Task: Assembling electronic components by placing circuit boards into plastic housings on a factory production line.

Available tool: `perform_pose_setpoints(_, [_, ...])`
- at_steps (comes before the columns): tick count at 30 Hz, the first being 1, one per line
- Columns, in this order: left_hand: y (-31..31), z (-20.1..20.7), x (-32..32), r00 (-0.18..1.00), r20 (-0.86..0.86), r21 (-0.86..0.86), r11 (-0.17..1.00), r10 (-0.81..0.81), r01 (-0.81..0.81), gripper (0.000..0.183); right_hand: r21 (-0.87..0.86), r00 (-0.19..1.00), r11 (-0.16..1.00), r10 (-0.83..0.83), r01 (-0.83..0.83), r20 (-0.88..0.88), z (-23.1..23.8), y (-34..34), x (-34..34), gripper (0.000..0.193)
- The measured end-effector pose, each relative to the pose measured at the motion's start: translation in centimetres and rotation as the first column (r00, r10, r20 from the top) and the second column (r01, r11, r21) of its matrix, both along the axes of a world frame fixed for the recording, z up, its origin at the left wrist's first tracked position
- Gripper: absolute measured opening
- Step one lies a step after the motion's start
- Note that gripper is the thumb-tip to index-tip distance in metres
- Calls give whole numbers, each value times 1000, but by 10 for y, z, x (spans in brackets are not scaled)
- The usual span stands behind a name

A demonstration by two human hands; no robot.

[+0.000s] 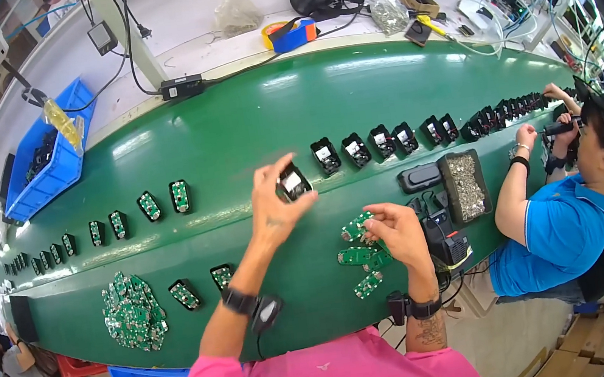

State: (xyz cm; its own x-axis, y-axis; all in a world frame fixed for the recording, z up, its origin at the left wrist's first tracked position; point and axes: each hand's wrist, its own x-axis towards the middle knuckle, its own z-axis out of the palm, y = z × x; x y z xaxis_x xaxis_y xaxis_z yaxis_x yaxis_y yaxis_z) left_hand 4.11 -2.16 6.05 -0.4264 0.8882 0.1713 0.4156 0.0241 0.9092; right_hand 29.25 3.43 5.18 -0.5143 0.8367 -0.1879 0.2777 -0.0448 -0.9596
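My left hand [271, 211] grips a small black plastic housing [294, 182] with a white part inside, above the green work surface. In my right hand [400, 235], between thumb and fingers, is a small green circuit board [355, 227]. Below it lie several similar loose boards [355, 256]. Farther off, a row of open black housings [326, 156] stretches to the right. On the left, a row of housings fitted with green boards [179, 196] runs away from me. Two more fitted housings [185, 295] stand nearer, beside a heap of green boards [134, 313].
Right of my right hand are a tray of small metal parts [465, 186], a black case [420, 178] and a black device [448, 245]. A co-worker in a blue shirt [558, 223] sits at the right. A blue crate [53, 152] stands far left; tape rolls [289, 35] lie on the shelf.
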Motion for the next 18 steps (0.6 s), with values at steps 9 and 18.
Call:
perform_pose_setpoints(9, [-85,-28,50,837,494,14,964,-237,265,32,-433,912,900,-131,-55,-388,23,-60,-31,19])
perform_pose_setpoints(18, [-98,-17,52,972,83,-61,972,-221,226,31,-466,914,883,-135,-65,-383,25,-75,-44,18])
